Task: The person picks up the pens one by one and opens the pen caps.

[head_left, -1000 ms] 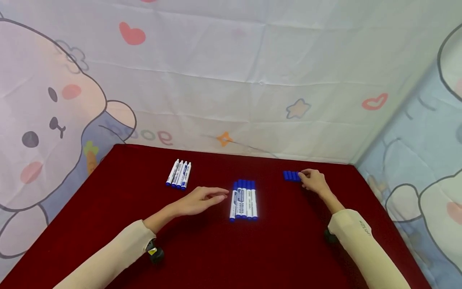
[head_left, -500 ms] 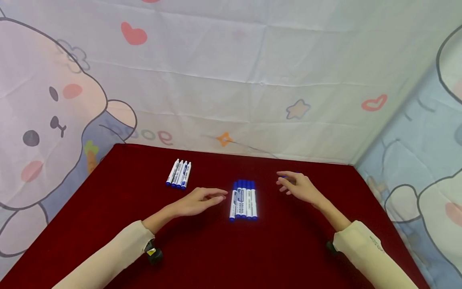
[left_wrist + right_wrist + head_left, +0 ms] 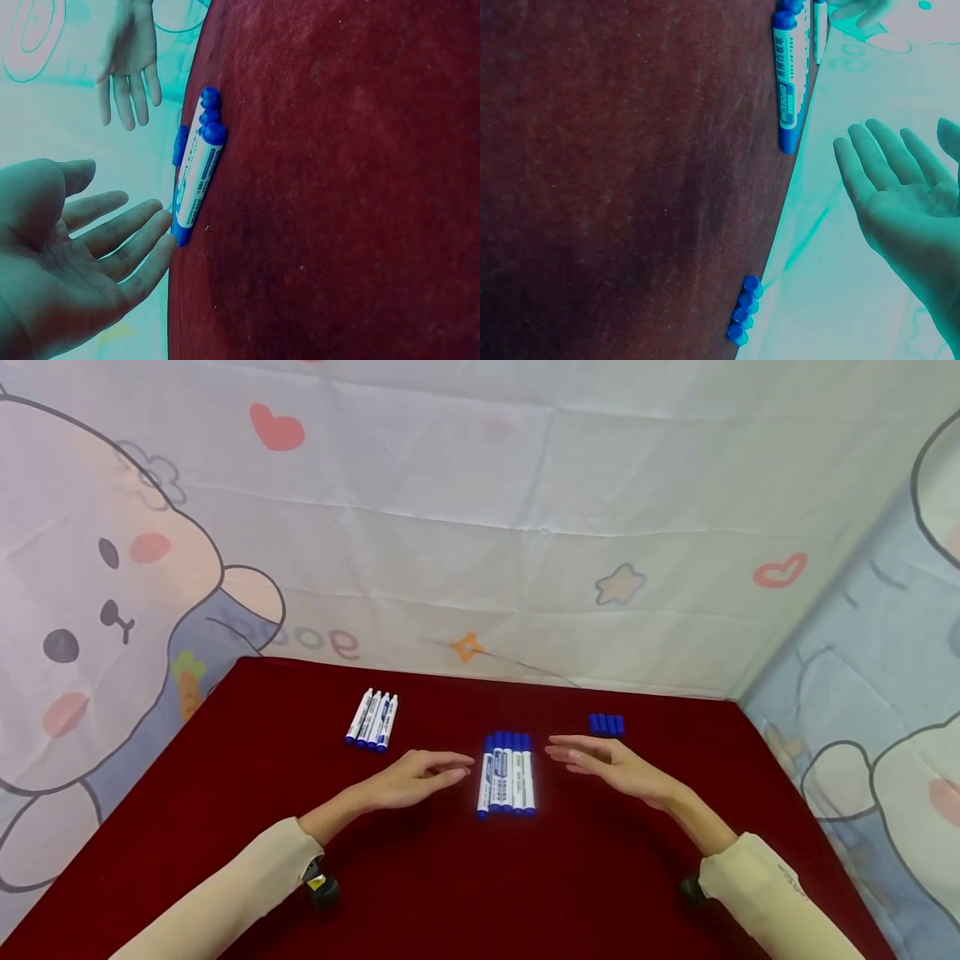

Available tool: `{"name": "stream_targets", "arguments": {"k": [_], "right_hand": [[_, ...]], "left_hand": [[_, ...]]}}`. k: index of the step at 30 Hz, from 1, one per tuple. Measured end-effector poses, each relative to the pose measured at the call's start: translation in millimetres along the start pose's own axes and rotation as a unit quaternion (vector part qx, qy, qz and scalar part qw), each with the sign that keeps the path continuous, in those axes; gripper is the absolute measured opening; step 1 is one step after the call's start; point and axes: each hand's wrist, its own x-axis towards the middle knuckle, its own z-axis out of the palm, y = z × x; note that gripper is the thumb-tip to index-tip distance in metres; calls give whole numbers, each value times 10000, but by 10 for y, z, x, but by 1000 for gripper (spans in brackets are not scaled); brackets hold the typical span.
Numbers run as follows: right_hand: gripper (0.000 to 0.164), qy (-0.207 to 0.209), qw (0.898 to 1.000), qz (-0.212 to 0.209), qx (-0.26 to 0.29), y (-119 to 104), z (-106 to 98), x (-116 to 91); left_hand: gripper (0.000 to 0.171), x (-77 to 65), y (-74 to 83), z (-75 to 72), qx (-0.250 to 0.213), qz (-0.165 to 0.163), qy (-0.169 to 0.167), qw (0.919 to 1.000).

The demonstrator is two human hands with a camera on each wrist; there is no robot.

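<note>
- Head view: a pale fabric backdrop (image 3: 450,485), printed with cartoon figures, hearts and stars, hangs behind the far edge of the dark red cloth-covered table (image 3: 420,877), whose far left and far right corners both show.
- Two cream fabric sleeves, one on the left arm (image 3: 225,881) and one on the right, reach over the table from its near side.
- The person's left hand (image 3: 408,779) is relaxed, its fingers loosely straight and the thumb apart from them; the fingertips lie just beside the leftmost marker of the middle row.
- The right hand (image 3: 618,770) is likewise relaxed, fingers lightly spread with the palm turned inward, near the other side of that row.
- Five white cylindrical markers with blue caps (image 3: 506,785) lie side by side between the hands, about midway between the table's left and right edges, capped ends toward the far edge.
- Four uncapped white markers (image 3: 370,718) lie in a slanting row toward the far left corner, white tips toward the far edge, blue ends nearer.
- Four small blue cylindrical caps (image 3: 603,724) lie in a row near the far edge, right of the middle.
</note>
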Motion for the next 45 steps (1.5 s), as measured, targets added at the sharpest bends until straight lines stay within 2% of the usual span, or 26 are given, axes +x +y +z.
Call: {"name": "stream_targets", "arguments": {"k": [9,13,15,18,22,29,34,41,45], "right_hand": [[50,53,9990,216,-381,96,41,-13],[50,80,9989,225,-413,124,33,-25],[50,160,9985,240,-460,135,25,-28],[50,193,9982,260,-508,151,29,-20],[51,11,9992,207,-350,159,65,2],[49,-88,9997,120,-206,158,81,-19],[49,-130,9996,171,-190,155,69,-40],[48,-151,9994,235,-218,194,40,-76],[48,-176,9994,220,-196,207,37,-85]], "left_hand": [[46,56,1,13,-102,-28,31,9999],[48,168,-18,62,-193,-82,155,9997],[52,276,-27,114,-313,-233,279,9988],[64,434,-23,204,-530,-682,519,9949],[74,542,-12,309,-547,-1181,784,9884],[79,563,-26,417,-327,-1270,847,9877],[74,574,-64,457,-120,-1372,971,9857],[68,586,-33,440,823,-1484,1018,9802],[59,566,-40,411,1178,-1802,947,9720]]}}
